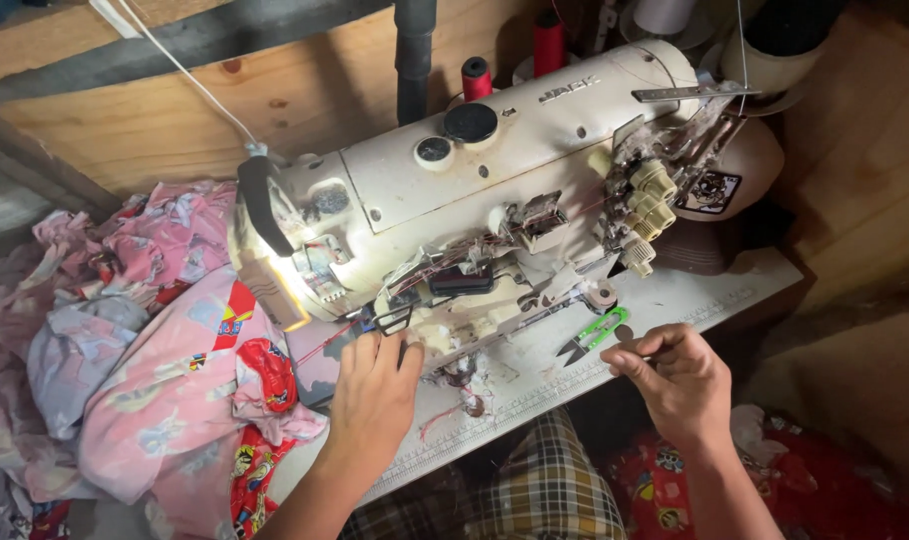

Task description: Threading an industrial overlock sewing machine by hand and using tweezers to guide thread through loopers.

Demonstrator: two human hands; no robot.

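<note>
A: Start big; what fills the view?

B: A cream industrial sewing machine [494,170] lies slantwise across a white table [674,310] with a ruler strip along its front edge; a heap of pink printed cloth [144,350] is piled at the left, touching the machine's lit end; red thread spools [476,76] stand behind it.

A: And the hands?

B: The left hand [374,395] rests at the needle end [394,315], fingers together and pressed against the mechanism, holding nothing that I can make out; the right hand [679,380] hovers over the table's front right, fingertips pinched narrow as if on a thread, though whatever is held is too fine to tell.

A: Which step, in your judgement?

B: Threading or tending the needle area, I'd say; the next move likely calls for a steady, small pull with the right hand while the left keeps its place by the needle.

A: Room to move?

B: Green thread snips [594,332] lie just beside the right hand, between it and the machine; the table's front edge is near both wrists; open table lies only to the right; the cloth crowds the left.
</note>
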